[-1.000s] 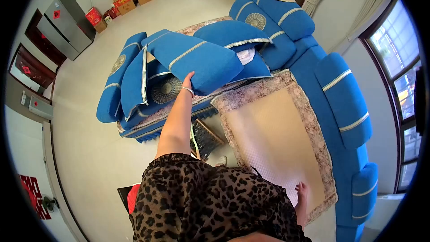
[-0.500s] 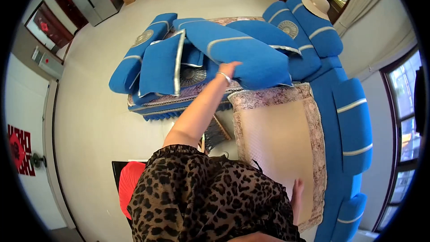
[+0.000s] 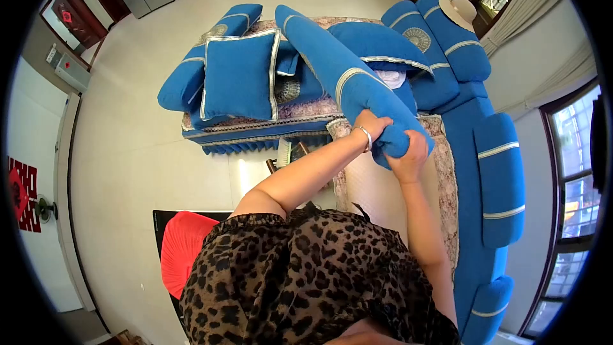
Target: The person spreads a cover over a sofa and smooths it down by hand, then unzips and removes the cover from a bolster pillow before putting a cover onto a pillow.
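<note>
Both my hands are on a long blue cushion (image 3: 354, 80) with a silver stripe, which stands on edge and slants across the sofa seat. My left hand (image 3: 372, 124), with a bracelet at the wrist, grips the near end from the left. On the right side of that same end, my right hand (image 3: 410, 155) is closed round the fabric. A square blue pillow (image 3: 239, 75) with silver trim leans at the left. Behind the long cushion lies another blue pillow (image 3: 380, 45), with a pale cloth (image 3: 391, 78) beneath its edge.
A padded mat (image 3: 373, 185) with a floral border lies before me. The blue sofa (image 3: 476, 112) runs along the right, with a straw hat (image 3: 458, 13) on its far backrest. A red stool (image 3: 184, 252) is at lower left, a small rack (image 3: 284, 153) ahead.
My right hand has come up from the lower right and taken hold of the long cushion. The cushion has turned onto its edge, its near end closer to me.
</note>
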`<state>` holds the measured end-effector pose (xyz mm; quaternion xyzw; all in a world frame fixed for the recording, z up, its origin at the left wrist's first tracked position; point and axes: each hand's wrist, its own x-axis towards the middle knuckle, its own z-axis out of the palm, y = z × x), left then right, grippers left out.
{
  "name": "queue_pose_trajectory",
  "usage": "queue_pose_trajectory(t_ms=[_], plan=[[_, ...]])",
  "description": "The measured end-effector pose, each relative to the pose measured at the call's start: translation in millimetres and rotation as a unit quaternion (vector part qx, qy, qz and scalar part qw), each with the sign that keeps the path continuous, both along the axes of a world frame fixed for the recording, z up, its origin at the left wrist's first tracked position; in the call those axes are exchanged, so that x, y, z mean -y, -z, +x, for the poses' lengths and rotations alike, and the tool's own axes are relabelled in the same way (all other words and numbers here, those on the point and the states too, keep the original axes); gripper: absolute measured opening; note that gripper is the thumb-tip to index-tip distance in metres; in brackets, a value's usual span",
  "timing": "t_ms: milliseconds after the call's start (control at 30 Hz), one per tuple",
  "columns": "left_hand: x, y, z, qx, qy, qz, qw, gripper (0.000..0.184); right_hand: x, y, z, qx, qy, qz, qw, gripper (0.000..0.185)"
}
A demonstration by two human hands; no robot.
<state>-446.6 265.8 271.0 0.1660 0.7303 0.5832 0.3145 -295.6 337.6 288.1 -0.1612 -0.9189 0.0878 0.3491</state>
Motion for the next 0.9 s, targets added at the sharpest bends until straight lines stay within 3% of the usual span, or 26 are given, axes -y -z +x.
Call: queue_pose_trajectory(t_ms=[100, 167, 200, 267, 300, 367, 400, 433, 500, 567, 600, 633, 700, 733, 900], plan=[[-9, -22, -4, -0.044, 0.01, 0.003, 0.999, 0.049, -17, -5, -14, -0.06, -0.013, -0.058, 0.996, 0.05], [-15, -49, -4, -0.05, 0.009, 0.032, 0.998, 0.043, -28, -14, -14, -0.048, 0.036, -0.175, 0.983, 0.051], [-21, -50, -3, 0.074, 0.059, 0.173, 0.98, 0.033, -39, -15, -13, -0.066, 0.048, -0.255, 0.963, 0.053], [-18, -50, 2, 0.12, 0.09, 0.24, 0.959, 0.028, -83, 12, -2, -0.111, 0.068, -0.379, 0.916, 0.059], [-15, -49, 7, 0.144, 0.107, 0.274, 0.945, 0.025, -87, 8, 5, -0.144, 0.079, -0.458, 0.874, 0.06], [-1, -10, 4, 0.033, 0.068, 0.268, 0.96, 0.022, -87, -3, 21, -0.219, 0.101, -0.6, 0.763, 0.062], [11, 20, -2, -0.059, 0.035, 0.186, 0.98, 0.023, -82, -13, 30, -0.224, 0.104, -0.658, 0.712, 0.065], [37, 15, -1, -0.041, -0.007, 0.091, 0.995, 0.025, -86, -9, 41, -0.224, 0.119, -0.693, 0.675, 0.066], [61, 71, -6, -0.042, -0.067, 0.036, 0.996, 0.033, -94, 7, 63, -0.221, 0.147, -0.76, 0.593, 0.066], [69, 120, -2, -0.054, -0.111, -0.081, 0.989, 0.057, -95, 33, 74, -0.233, 0.134, -0.733, 0.624, 0.065], [75, 124, -3, -0.012, -0.057, -0.139, 0.989, 0.085, -94, 42, 79, -0.237, 0.128, -0.721, 0.638, 0.064], [75, 120, -1, 0.134, -0.038, -0.084, 0.987, 0.09, -92, 43, 80, -0.236, 0.122, -0.733, 0.626, 0.064], [80, 108, 6, 0.413, -0.003, 0.029, 0.91, 0.099, -75, 36, 75, -0.233, 0.11, -0.756, 0.601, 0.063], [77, 111, 6, 0.465, 0.017, 0.045, 0.884, 0.106, -70, 32, 72, -0.23, 0.124, -0.756, 0.6, 0.063], [73, 126, 7, 0.452, 0.049, 0.098, 0.885, 0.107, -60, 28, 67, -0.237, 0.162, -0.754, 0.591, 0.064]])
